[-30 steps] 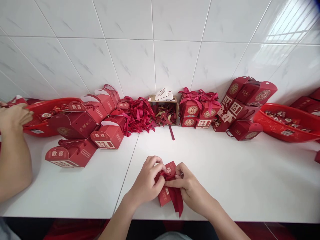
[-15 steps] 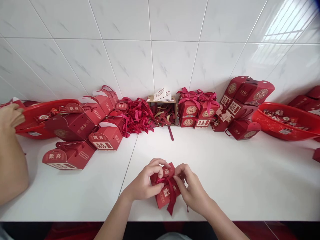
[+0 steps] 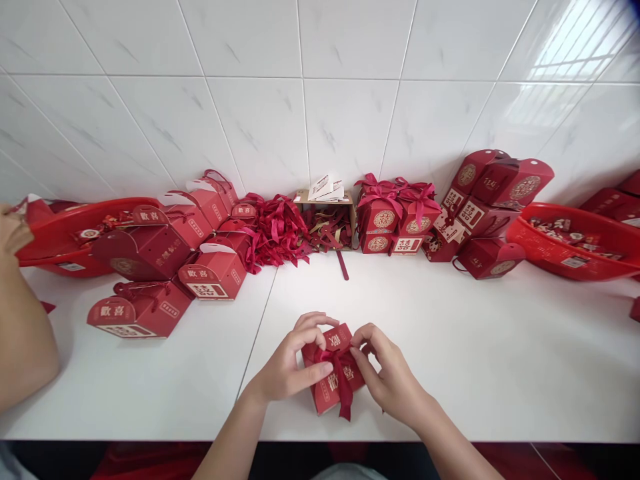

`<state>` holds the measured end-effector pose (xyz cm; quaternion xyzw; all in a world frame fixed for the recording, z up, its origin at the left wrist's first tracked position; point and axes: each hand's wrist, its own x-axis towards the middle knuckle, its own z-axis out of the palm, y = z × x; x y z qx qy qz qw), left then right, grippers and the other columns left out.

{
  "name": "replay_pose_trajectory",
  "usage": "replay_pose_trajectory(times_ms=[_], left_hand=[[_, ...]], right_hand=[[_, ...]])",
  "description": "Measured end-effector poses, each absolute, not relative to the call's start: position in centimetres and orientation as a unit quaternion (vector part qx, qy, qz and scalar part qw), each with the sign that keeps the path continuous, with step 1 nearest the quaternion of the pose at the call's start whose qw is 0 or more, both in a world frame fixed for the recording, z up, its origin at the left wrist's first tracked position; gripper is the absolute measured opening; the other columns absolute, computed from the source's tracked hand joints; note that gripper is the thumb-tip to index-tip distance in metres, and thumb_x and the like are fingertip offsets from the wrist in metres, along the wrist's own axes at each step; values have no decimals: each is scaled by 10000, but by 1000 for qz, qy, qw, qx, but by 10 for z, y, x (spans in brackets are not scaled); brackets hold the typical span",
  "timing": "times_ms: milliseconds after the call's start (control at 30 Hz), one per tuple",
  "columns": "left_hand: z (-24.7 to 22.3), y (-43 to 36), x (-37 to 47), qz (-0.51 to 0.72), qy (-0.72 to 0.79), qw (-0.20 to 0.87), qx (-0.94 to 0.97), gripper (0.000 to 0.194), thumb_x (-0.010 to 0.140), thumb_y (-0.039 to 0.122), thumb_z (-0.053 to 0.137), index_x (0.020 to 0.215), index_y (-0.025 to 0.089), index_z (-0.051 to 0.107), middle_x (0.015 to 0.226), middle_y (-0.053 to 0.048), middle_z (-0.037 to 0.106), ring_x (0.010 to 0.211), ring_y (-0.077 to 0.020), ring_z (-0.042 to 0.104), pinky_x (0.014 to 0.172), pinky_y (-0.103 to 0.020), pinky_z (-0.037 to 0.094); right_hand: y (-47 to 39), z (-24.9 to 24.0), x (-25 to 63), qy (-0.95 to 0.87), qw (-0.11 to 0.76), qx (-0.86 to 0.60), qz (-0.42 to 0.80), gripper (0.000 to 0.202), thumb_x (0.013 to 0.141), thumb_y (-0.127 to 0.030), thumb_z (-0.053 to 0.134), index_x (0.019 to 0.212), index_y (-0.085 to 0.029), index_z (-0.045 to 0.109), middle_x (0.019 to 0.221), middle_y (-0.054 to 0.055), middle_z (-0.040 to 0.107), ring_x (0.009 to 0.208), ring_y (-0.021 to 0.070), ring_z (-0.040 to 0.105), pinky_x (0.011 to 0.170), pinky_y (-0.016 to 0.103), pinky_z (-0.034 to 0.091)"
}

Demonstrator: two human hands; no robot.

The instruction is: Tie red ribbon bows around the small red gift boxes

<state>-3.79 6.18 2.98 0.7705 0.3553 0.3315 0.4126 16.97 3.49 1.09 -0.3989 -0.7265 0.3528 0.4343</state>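
Note:
A small red gift box [image 3: 327, 398] with pale Chinese characters sits at the table's front, tied over the top with a dark red ribbon [image 3: 345, 393]. One ribbon tail hangs down over the box's near side. My left hand [image 3: 293, 357] wraps the box's left side, its thumb on the top beside the bow's left loop and its fingers at the far edge. At the box's right, my right hand [image 3: 385, 373] pinches the ribbon between thumb and forefinger. Its remaining fingers curl underneath and are partly hidden.
Stacked red boxes [image 3: 145, 250] and a red basket [image 3: 75, 267] stand left, near another person's arm [image 3: 25, 333]. Along the wall are a ribbon heap [image 3: 277, 230], a cardboard box [image 3: 355, 223] of strips, bow-tied boxes [image 3: 375, 217], more boxes [image 3: 493, 213] and another basket [image 3: 540, 257].
My left thumb and forefinger have spread slightly apart over the bow. My right hand keeps its pinch, a little further right. The other person's hand has moved left with the basket.

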Motion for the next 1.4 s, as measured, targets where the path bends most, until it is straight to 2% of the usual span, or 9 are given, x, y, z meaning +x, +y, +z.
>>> replay_pose_trajectory(times_ms=[233,400,633,800,933,1133,1400], left_hand=[[36,53,-22,353,439,307,767,182,854,255,564,711,220,458,1027,-64,662,1148,-250,519,1008,-478,393],[31,51,-14,361,443,343,746,291,807,211,615,636,218,380,878,-26,691,1034,-225,592,938,-418,447],[21,50,-14,384,461,367,711,272,796,186,607,617,221,406,862,-32,717,1063,-233,598,908,-413,475],[23,48,-15,394,444,363,719,279,804,197,602,615,222,399,843,-26,731,1063,-241,610,974,-465,430],[20,46,-15,408,447,366,707,344,819,229,604,587,218,350,807,-13,737,1060,-242,631,1063,-504,345],[15,45,-12,423,453,376,689,418,807,208,603,570,222,259,794,-30,741,1090,-252,626,951,-441,468],[16,47,-12,418,448,388,689,398,764,160,605,572,227,263,769,-39,703,1084,-251,633,874,-375,517]], right_hand=[[36,12,171,-731,455,-403,311,121,891,-138,499,965,-216,555,856,25,639,711,134,579,643,268,521],[38,13,172,-730,467,-398,300,119,896,-155,518,980,-215,578,863,32,663,723,140,605,651,280,535],[43,12,178,-753,428,-397,304,246,889,-243,598,1132,-239,639,910,61,624,808,175,601,713,334,543],[46,8,176,-731,435,-397,345,109,883,-265,613,923,-226,707,869,50,598,768,164,595,690,319,526],[45,8,173,-714,448,-397,363,110,890,-251,600,873,-214,702,842,45,603,752,159,593,684,311,513],[45,7,171,-711,458,-413,339,161,897,-267,575,802,-206,689,789,43,600,706,158,580,626,299,510],[50,2,171,-660,521,-441,313,197,900,-300,568,762,-195,661,765,45,577,677,152,570,538,264,504]])
